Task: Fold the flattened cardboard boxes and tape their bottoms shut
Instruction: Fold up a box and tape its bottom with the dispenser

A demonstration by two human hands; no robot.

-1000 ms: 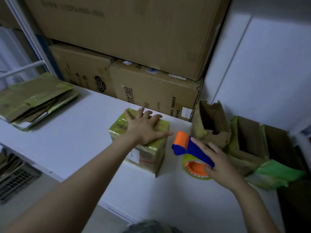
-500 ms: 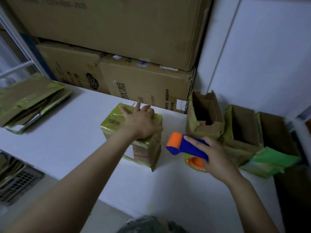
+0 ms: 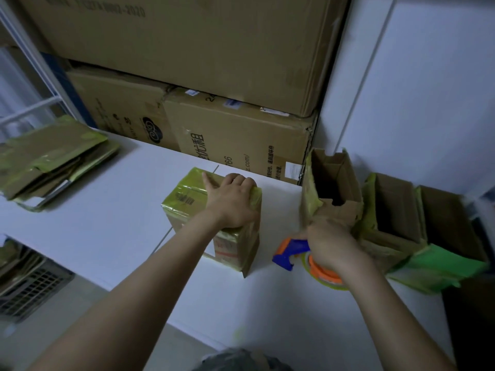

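Small folded box (image 3: pixel 184 200) stands mid-tabletop (image 3: pixel 107 218), top wrapped in yellow-green tape. Left hand (image 3: pixel 231 203) lies palm-down on it, fingers bent over the far top edge, thumb out to the left. Right hand (image 3: pixel 332 249) closed round the handle of a blue-and-orange tape dispenser (image 3: pixel 290 253), low over the tabletop just right of the box; contact with the surface unclear. Open-topped boxes (image 3: pixel 334 183) in a row at right. Flattened boxes (image 3: pixel 51 159) stacked far left. Large cartons (image 3: pixel 235 145) behind.

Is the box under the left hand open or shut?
Shut on top: tape covers the box face that the left hand grips.
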